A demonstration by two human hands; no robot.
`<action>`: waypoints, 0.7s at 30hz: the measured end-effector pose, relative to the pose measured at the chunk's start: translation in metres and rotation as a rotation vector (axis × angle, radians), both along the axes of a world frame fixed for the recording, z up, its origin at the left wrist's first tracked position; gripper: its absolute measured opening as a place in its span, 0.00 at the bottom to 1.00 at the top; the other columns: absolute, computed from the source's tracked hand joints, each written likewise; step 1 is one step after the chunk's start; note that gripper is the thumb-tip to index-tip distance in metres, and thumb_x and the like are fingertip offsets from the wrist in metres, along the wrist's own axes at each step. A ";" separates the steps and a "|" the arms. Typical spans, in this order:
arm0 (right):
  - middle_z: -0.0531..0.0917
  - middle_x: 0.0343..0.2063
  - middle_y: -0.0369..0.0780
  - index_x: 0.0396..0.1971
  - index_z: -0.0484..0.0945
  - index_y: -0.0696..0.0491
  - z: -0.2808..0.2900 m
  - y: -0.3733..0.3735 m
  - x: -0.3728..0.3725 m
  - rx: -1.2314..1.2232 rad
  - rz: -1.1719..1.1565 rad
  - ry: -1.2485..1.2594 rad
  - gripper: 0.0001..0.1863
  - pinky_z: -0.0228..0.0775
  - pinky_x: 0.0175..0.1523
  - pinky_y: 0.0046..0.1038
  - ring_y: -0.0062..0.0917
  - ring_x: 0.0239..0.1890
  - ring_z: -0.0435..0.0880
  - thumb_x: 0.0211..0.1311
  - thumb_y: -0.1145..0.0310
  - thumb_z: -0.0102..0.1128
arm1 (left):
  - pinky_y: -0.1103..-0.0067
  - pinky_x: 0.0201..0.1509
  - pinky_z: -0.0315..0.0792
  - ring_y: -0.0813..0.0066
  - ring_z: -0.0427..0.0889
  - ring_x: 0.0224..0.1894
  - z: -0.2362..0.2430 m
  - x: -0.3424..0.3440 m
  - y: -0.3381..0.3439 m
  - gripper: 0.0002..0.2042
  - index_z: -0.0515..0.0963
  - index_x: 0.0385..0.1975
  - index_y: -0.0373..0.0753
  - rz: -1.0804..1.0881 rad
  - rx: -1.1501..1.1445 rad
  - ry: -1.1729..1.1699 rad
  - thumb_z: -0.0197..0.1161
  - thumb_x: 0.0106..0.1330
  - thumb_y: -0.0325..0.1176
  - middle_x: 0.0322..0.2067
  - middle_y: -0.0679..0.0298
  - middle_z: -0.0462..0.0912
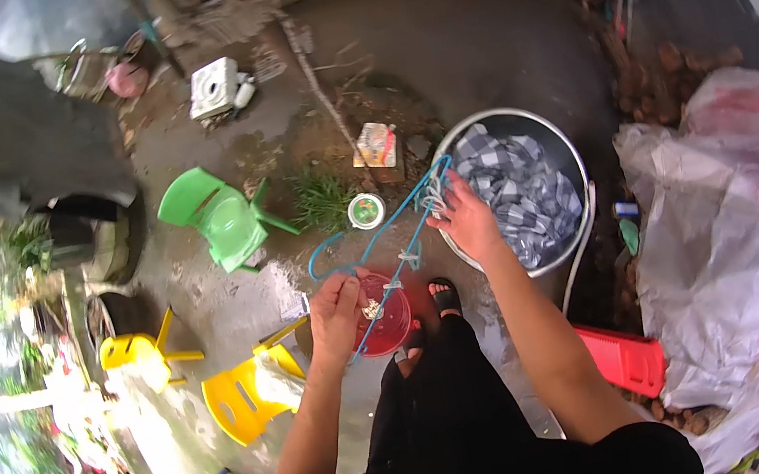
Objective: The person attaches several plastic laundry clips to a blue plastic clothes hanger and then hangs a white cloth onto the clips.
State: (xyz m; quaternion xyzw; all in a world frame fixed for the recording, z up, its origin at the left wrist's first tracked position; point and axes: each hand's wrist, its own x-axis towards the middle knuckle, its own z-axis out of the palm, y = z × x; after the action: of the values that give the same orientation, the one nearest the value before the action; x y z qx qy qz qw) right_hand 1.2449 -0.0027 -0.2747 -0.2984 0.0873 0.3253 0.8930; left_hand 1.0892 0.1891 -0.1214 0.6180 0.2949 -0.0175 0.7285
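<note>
Half curled, the right hand [470, 221] touches blue cord [393, 216] the left hand [336, 312] pinches.

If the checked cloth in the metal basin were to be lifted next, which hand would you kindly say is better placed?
Probably the right hand: it appears beside the metal basin, close to the checked cloth. The left hand is farther away, curled at the blue cord.
</note>
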 end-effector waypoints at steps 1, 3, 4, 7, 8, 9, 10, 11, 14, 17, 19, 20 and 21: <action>0.76 0.43 0.32 0.60 0.62 0.43 0.022 0.012 0.004 -0.048 0.061 -0.061 0.23 0.71 0.42 0.32 0.24 0.40 0.76 0.64 0.61 0.49 | 0.91 0.19 0.52 0.91 0.60 0.17 0.015 -0.004 0.004 0.09 0.75 0.39 0.35 0.017 0.017 -0.015 0.49 0.68 0.29 0.19 0.73 0.70; 0.77 0.38 0.31 0.54 0.66 0.46 0.055 0.032 0.003 -0.169 0.248 -0.197 0.18 0.70 0.37 0.25 0.19 0.35 0.76 0.64 0.65 0.50 | 0.91 0.20 0.52 0.91 0.60 0.18 0.044 -0.016 0.015 0.08 0.75 0.38 0.36 0.064 0.023 -0.033 0.49 0.68 0.30 0.19 0.73 0.70; 0.77 0.38 0.31 0.52 0.68 0.47 0.060 0.040 0.002 -0.168 0.350 -0.288 0.16 0.69 0.37 0.24 0.18 0.35 0.75 0.64 0.66 0.50 | 0.91 0.20 0.52 0.91 0.60 0.18 0.057 -0.023 0.019 0.08 0.75 0.38 0.36 0.111 0.028 -0.045 0.49 0.68 0.30 0.19 0.73 0.70; 0.77 0.40 0.32 0.47 0.71 0.49 0.063 0.065 -0.008 -0.248 0.552 -0.458 0.13 0.70 0.41 0.24 0.17 0.38 0.75 0.63 0.66 0.53 | 0.91 0.20 0.51 0.92 0.59 0.18 0.088 -0.040 0.032 0.08 0.74 0.38 0.36 0.241 0.097 -0.123 0.49 0.68 0.30 0.18 0.74 0.69; 0.77 0.40 0.32 0.47 0.71 0.49 0.079 0.077 -0.016 -0.231 0.602 -0.477 0.13 0.70 0.41 0.24 0.17 0.38 0.75 0.63 0.66 0.53 | 0.91 0.20 0.51 0.92 0.59 0.18 0.093 -0.051 0.037 0.08 0.74 0.38 0.36 0.295 0.107 -0.131 0.49 0.68 0.30 0.18 0.74 0.69; 0.76 0.41 0.32 0.45 0.71 0.50 0.096 0.088 -0.027 -0.260 0.636 -0.442 0.13 0.70 0.43 0.24 0.17 0.40 0.74 0.62 0.66 0.54 | 0.91 0.20 0.50 0.92 0.59 0.17 0.098 -0.063 0.042 0.08 0.74 0.38 0.36 0.344 0.082 -0.191 0.48 0.69 0.30 0.17 0.74 0.68; 0.76 0.42 0.33 0.44 0.72 0.50 0.112 0.098 -0.035 -0.291 0.663 -0.411 0.12 0.69 0.44 0.25 0.16 0.41 0.74 0.61 0.66 0.56 | 0.91 0.20 0.50 0.92 0.59 0.17 0.102 -0.074 0.046 0.08 0.74 0.38 0.36 0.384 0.060 -0.256 0.48 0.69 0.31 0.17 0.74 0.68; 0.75 0.44 0.34 0.47 0.70 0.51 0.119 0.108 -0.044 -0.233 0.695 -0.349 0.15 0.70 0.47 0.26 0.19 0.45 0.74 0.60 0.68 0.55 | 0.90 0.19 0.49 0.91 0.58 0.16 0.109 -0.086 0.051 0.08 0.74 0.39 0.36 0.414 0.107 -0.246 0.48 0.69 0.31 0.17 0.74 0.68; 0.74 0.47 0.36 0.52 0.67 0.52 0.120 0.140 -0.081 -0.079 0.918 -0.233 0.20 0.71 0.48 0.30 0.24 0.50 0.74 0.59 0.71 0.53 | 0.89 0.17 0.48 0.91 0.56 0.14 0.122 -0.125 0.061 0.08 0.74 0.39 0.37 0.558 0.100 -0.258 0.48 0.69 0.31 0.17 0.74 0.68; 0.75 0.46 0.40 0.55 0.65 0.54 0.126 0.174 -0.144 -0.001 1.114 -0.252 0.25 0.73 0.44 0.29 0.29 0.45 0.78 0.55 0.76 0.53 | 0.89 0.17 0.47 0.91 0.56 0.13 0.124 -0.170 0.071 0.08 0.75 0.40 0.38 0.707 0.114 -0.305 0.50 0.69 0.32 0.17 0.74 0.68; 0.78 0.39 0.39 0.51 0.68 0.55 0.133 0.195 -0.187 0.022 1.239 -0.369 0.22 0.73 0.39 0.22 0.23 0.36 0.79 0.53 0.77 0.55 | 0.90 0.17 0.48 0.91 0.57 0.14 0.124 -0.204 0.075 0.08 0.75 0.40 0.37 0.830 0.162 -0.296 0.50 0.69 0.32 0.17 0.74 0.68; 0.78 0.39 0.39 0.51 0.68 0.55 0.130 0.202 -0.207 0.034 1.285 -0.363 0.22 0.73 0.39 0.22 0.23 0.36 0.79 0.53 0.77 0.55 | 0.90 0.17 0.48 0.91 0.57 0.14 0.124 -0.226 0.077 0.08 0.75 0.40 0.37 0.876 0.172 -0.286 0.50 0.69 0.32 0.17 0.74 0.68; 0.77 0.38 0.38 0.50 0.69 0.55 0.127 0.207 -0.228 -0.005 1.421 -0.454 0.22 0.73 0.40 0.22 0.22 0.37 0.79 0.53 0.77 0.57 | 0.90 0.17 0.48 0.91 0.57 0.14 0.125 -0.248 0.078 0.08 0.75 0.39 0.37 0.965 0.248 -0.269 0.49 0.69 0.31 0.17 0.74 0.69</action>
State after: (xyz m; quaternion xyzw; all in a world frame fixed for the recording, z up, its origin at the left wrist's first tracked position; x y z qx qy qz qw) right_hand 1.0165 0.2043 -0.1475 -0.3450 -0.3126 0.7542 0.4630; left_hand 0.8410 0.2667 0.0038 0.4902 0.4500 0.4354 0.6063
